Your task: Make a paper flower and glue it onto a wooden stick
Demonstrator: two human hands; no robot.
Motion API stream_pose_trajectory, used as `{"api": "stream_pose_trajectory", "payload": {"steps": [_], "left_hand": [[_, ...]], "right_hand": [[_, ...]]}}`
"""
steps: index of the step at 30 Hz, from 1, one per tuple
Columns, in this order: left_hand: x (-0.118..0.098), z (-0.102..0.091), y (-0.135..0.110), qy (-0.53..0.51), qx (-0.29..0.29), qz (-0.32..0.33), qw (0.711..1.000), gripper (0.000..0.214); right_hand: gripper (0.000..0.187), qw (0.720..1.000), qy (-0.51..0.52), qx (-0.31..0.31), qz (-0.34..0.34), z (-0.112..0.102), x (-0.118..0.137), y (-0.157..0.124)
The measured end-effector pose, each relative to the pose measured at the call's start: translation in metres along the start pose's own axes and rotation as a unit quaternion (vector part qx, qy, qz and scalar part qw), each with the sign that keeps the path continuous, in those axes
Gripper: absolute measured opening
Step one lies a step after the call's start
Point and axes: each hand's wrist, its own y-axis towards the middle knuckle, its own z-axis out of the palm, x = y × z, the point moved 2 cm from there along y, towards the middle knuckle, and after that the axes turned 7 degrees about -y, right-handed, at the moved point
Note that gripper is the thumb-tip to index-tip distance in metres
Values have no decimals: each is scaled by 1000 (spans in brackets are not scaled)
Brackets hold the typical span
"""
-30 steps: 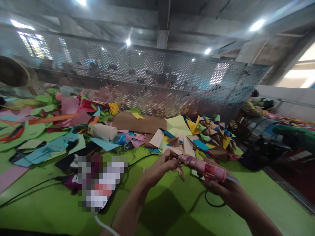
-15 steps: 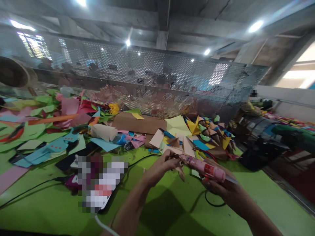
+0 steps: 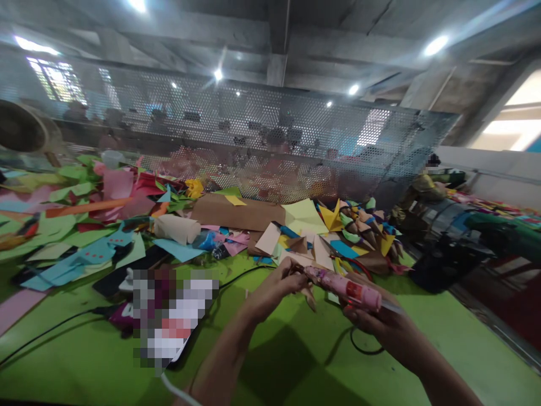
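Observation:
My right hand (image 3: 380,324) grips a pink glue gun (image 3: 344,287) whose nozzle points left toward my left hand. My left hand (image 3: 274,287) is closed in a pinch on a small folded brown paper piece (image 3: 310,296) held just above the green table (image 3: 296,361). The gun's tip meets the paper at my left fingertips. A black cord (image 3: 363,347) loops on the table under my right hand.
Heaps of coloured paper (image 3: 84,225) and a brown sheet (image 3: 236,211) lie behind my hands. Paper cones (image 3: 363,225) are piled at the right. A perforated metal screen (image 3: 253,146) stands across the back. A person (image 3: 426,186) sits at the far right. Black cables (image 3: 51,330) cross the left.
Hands and glue gun have barely shifted, a touch left and up in the picture as the camera moved slightly.

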Motion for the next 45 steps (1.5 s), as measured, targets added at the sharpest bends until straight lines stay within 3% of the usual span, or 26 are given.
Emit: {"api": "stream_pose_trajectory", "payload": {"steps": [8,16,24,28,32,41,45], "left_hand": [[-4,1,-1,14,-15,-9,1000,22],[-3,1,-1,17,-21,-10,1000,27],[-3,1,0,25,-25,-6,999,26],[-3,0,0,19,-22,-6,1000,26],[-4,2,-1,10,-15,-10,1000,25],[-1,2,-1,0,3,-19,1000,29],[-4,2,-1,9,2,-12,1000,28]], "right_hand": [[59,999,1,-11,30,-4,-15,-5],[49,1000,-26,9,-12,-6,7,1],[50,1000,-16,12,6,-9,7,-1],[42,999,-21,45,-11,-9,13,1],[38,999,-17,41,-16,-10,17,2],[46,998,1,50,-22,-4,14,4],[51,998,38,40,12,-4,9,1]]}}
